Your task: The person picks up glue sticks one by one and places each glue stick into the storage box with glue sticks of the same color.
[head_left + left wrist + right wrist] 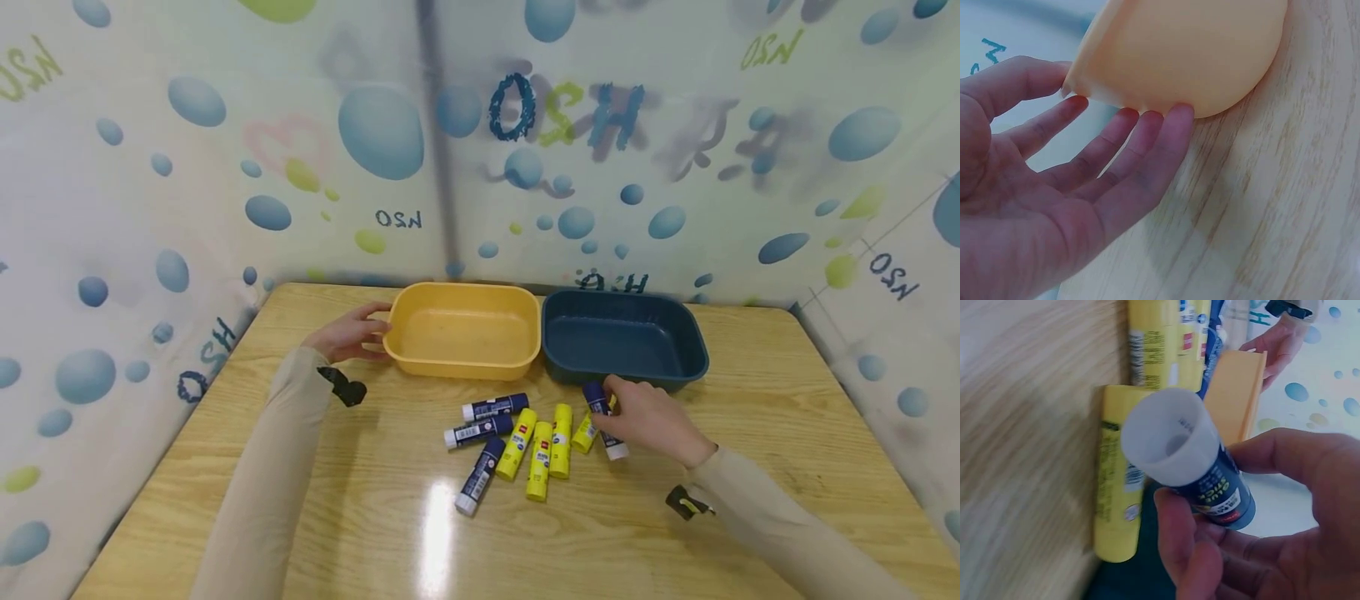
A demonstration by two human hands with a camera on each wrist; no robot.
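My right hand [652, 421] pinches a dark blue glue stick [597, 400] with a white end, just in front of the dark blue bin. That white end [1169, 437] faces the camera in the right wrist view. Beside it lies a yellow glue stick [1119, 481], partly covered by the held one in the head view. My left hand [348, 333] holds the left end of the yellow bin [465, 371], thumb at the rim and fingertips against the outer wall [1166, 56]. Three more dark blue glue sticks [480, 477] and several yellow ones [539, 461] lie on the table.
The dark blue bin [626, 367] stands right of the yellow one, their ends nearly touching. Both bins show bare insides at the back of the wooden table [390, 517]. A patterned curtain [480, 183] hangs close behind the table's back edge.
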